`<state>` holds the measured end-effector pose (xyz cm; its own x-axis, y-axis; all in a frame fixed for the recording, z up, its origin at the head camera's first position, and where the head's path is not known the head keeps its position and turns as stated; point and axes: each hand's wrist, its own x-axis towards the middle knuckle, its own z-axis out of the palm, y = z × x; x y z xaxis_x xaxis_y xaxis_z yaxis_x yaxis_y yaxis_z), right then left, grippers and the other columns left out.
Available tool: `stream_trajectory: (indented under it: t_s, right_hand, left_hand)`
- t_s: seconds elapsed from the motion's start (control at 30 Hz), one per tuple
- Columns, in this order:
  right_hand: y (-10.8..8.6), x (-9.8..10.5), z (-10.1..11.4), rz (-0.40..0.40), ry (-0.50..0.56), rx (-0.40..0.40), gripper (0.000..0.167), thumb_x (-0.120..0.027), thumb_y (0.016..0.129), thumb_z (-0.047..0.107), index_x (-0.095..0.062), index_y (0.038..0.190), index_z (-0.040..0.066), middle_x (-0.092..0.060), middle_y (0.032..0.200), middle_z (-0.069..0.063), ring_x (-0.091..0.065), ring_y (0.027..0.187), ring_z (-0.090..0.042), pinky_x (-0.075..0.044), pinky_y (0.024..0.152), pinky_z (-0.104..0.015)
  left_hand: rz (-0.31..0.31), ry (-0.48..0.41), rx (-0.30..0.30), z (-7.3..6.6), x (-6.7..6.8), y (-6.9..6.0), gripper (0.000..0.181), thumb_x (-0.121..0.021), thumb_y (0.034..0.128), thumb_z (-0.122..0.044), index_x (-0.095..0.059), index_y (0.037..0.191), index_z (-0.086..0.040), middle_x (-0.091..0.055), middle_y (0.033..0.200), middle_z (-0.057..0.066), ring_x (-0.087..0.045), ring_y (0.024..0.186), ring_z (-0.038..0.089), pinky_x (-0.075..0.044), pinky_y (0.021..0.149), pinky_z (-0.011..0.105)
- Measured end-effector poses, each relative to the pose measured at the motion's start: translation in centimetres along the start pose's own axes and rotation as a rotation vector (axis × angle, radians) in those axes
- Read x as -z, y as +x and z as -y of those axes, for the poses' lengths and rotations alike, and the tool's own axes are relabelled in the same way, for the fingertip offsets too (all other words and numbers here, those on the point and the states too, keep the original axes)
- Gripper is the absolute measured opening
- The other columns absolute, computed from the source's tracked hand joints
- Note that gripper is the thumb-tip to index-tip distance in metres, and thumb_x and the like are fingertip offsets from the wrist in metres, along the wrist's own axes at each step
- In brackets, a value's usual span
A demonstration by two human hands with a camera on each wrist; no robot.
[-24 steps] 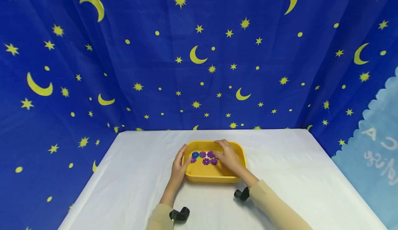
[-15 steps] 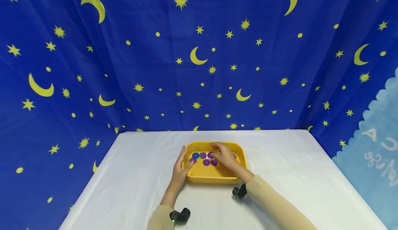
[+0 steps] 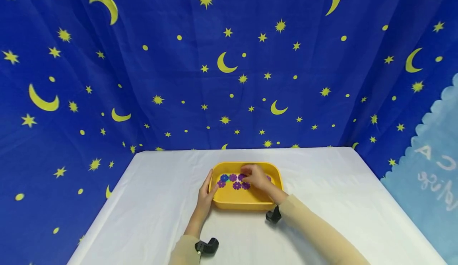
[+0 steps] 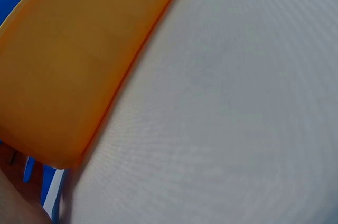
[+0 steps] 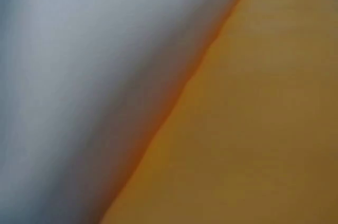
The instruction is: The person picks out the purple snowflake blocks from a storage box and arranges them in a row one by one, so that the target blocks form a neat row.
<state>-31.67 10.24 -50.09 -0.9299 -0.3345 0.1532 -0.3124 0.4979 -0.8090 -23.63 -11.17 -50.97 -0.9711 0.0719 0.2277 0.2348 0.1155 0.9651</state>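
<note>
Probably light and fairly stiff, the purple flower-shaped disc by your right fingertips should handle like thin plastic: hard to crush, but apt to skid on the smooth floor of the yellow tub. Its notched edge looks the best place for a thumb-and-finger hold, since the flat face would give your fingers little to catch. It lies in the middle of the tub, with other purple discs near and left of it and a blue disc farther left. Your right hand reaches in over the tub's near right corner, the forearm slanting in from the near right, fingers bent and set close together; whether they pinch the disc, you cannot tell from here. Your left hand lies against the tub's left side, fingers nearly straight and thumb spread apart at the rim. That wall seems firm enough to brace against, though the tub, likely light itself, could slide on the white cloth.
</note>
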Motion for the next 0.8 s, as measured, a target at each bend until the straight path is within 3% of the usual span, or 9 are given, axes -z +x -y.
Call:
stream_trajectory:
  t_s: [0.27,0.5,0.8]
  right_hand:
    - [0.16,-0.19,-0.45,0.080,-0.047,0.000,0.038,-0.068,0.079,-0.010,-0.062,0.117,-0.010,-0.068,0.112,-0.024,-0.065,0.104,-0.034,-0.056,0.091,-0.043]
    - [0.30,-0.38,-0.81,0.060,-0.100,0.039,0.036,-0.073,0.076,-0.006,-0.064,0.111,-0.011,-0.070,0.102,-0.023,-0.066,0.091,-0.030,-0.059,0.082,-0.038]
    - [0.41,-0.71,-0.43,0.063,-0.121,0.015,0.037,-0.078,0.074,0.001,-0.067,0.108,-0.007,-0.071,0.096,-0.017,-0.064,0.083,-0.020,-0.059,0.076,-0.032]
  left_hand:
    - [-0.009,-0.012,-0.016,0.24,0.08,0.08,0.057,-0.046,0.0969,-0.010,-0.025,0.149,0.001,-0.026,0.156,0.017,-0.020,0.146,0.033,-0.015,0.121,0.045]
    - [-0.012,-0.006,-0.010,0.24,0.02,0.00,0.056,-0.045,0.0972,-0.010,-0.026,0.149,0.000,-0.027,0.156,0.018,-0.021,0.146,0.033,-0.016,0.121,0.046]
    - [-0.008,-0.006,0.001,0.21,0.05,-0.02,0.058,-0.047,0.0977,-0.016,-0.026,0.149,-0.001,-0.026,0.156,0.018,-0.024,0.145,0.035,-0.021,0.119,0.048]
